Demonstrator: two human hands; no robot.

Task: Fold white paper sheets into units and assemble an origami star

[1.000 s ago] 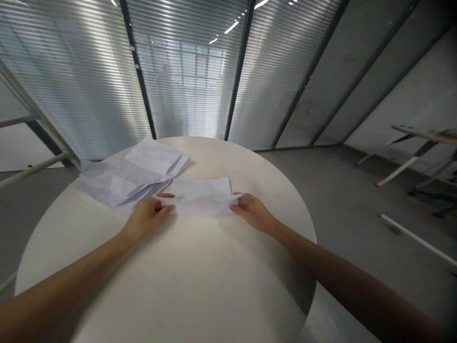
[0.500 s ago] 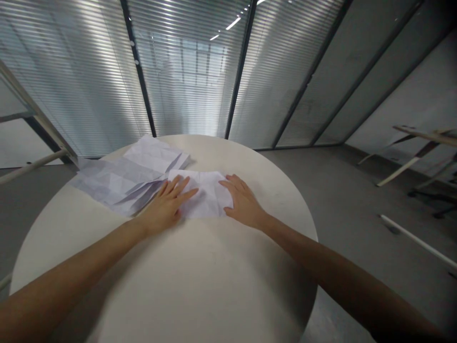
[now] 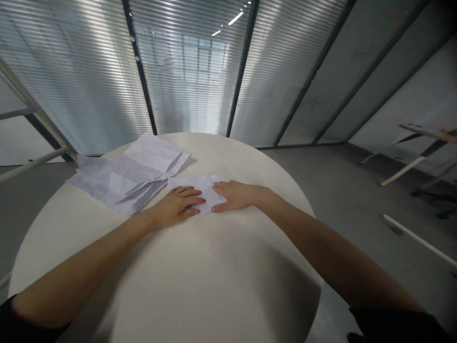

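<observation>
A creased sheet of white paper [image 3: 194, 182] lies on the round white table [image 3: 200, 276], partly covered by both hands. My left hand [image 3: 177, 207] rests on its left and near part with the fingers stretched out to the right. On the right part of the sheet, my right hand [image 3: 233, 195] lies flat, its fingers pointing left and its thumb by the near edge. The fingertips of the two hands are close together but apart. Just beyond my left hand sits a loose pile of creased paper sheets [image 3: 132, 174], fanned unevenly.
Glass panels with blinds [image 3: 193, 90] stand behind the table. A pale metal frame [image 3: 35, 164] is at the left. Toward the right are another table [image 3: 428, 133] and a white bar [image 3: 417, 238] low over the grey floor [image 3: 342, 190].
My right hand has moved left over the sheet and turned more sideways. The fingers of my left hand have come closer together and lower, and less of the paper shows.
</observation>
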